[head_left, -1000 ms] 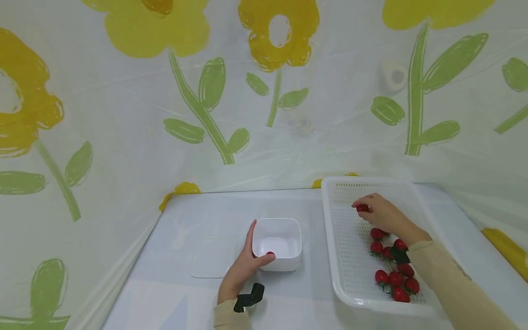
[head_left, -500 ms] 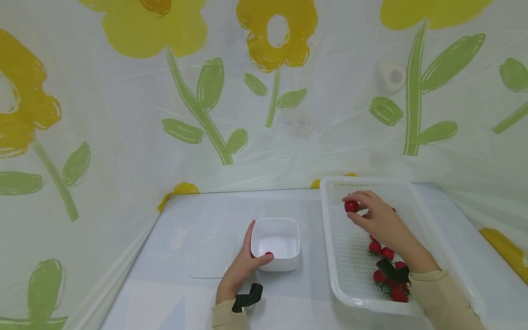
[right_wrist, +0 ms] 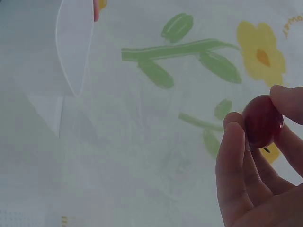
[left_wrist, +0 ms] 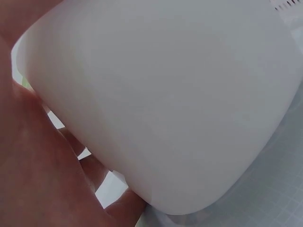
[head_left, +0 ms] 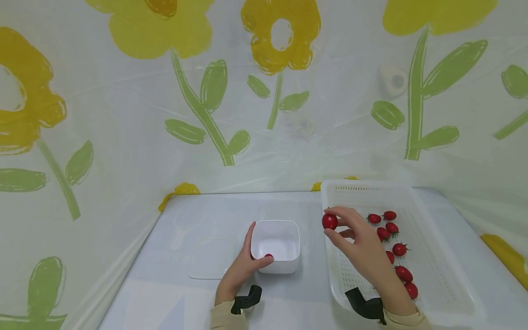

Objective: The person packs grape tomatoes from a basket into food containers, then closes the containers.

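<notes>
We are pinching a cherry tomato in our right hand over the left rim of the white basket, left of the basket our left hand is gripping the white bowl, loose tomatoes lying inside the basket.
</notes>
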Demonstrator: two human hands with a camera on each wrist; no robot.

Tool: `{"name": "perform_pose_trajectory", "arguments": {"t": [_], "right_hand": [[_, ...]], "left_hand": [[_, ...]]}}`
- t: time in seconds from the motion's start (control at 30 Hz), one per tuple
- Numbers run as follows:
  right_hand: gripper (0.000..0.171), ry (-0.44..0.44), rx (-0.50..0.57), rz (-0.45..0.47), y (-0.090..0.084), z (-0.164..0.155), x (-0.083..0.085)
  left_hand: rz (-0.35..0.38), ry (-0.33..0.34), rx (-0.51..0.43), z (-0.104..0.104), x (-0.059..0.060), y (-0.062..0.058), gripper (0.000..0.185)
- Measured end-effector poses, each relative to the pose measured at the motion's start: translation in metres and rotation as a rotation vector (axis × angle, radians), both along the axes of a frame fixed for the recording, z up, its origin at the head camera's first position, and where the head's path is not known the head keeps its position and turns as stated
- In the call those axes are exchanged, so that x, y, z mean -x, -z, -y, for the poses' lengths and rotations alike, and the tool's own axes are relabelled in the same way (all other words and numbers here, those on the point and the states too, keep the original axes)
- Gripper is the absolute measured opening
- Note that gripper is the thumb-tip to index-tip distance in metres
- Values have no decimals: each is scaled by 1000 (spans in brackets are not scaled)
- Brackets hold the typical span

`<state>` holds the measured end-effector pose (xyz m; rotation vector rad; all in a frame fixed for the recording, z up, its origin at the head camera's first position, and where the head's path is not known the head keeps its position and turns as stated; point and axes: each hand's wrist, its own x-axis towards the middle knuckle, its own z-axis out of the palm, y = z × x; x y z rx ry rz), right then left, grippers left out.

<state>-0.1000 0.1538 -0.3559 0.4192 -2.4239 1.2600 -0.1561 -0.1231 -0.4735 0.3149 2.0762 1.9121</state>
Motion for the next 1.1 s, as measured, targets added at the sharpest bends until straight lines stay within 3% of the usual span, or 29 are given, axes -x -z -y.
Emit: {"name": "perform_pose_trajectory", "arguments": {"t": [0.17,0.27,0.6,1.1], "right_hand": [[38,5,69,-31,6,19,-7],[38,18,99,-55,11,28,-9],[41,62,124,13,31,51,-12],[42,46,91,-5,60,87,-8]], "left_hand": [[16,-2,31,-2,-8,-16,99],[15,-2,47,-3,-9,-20,98],[1,5,49,-2,-9,-18,101],[25,-3,85,-2,-12,-25,100]]}}
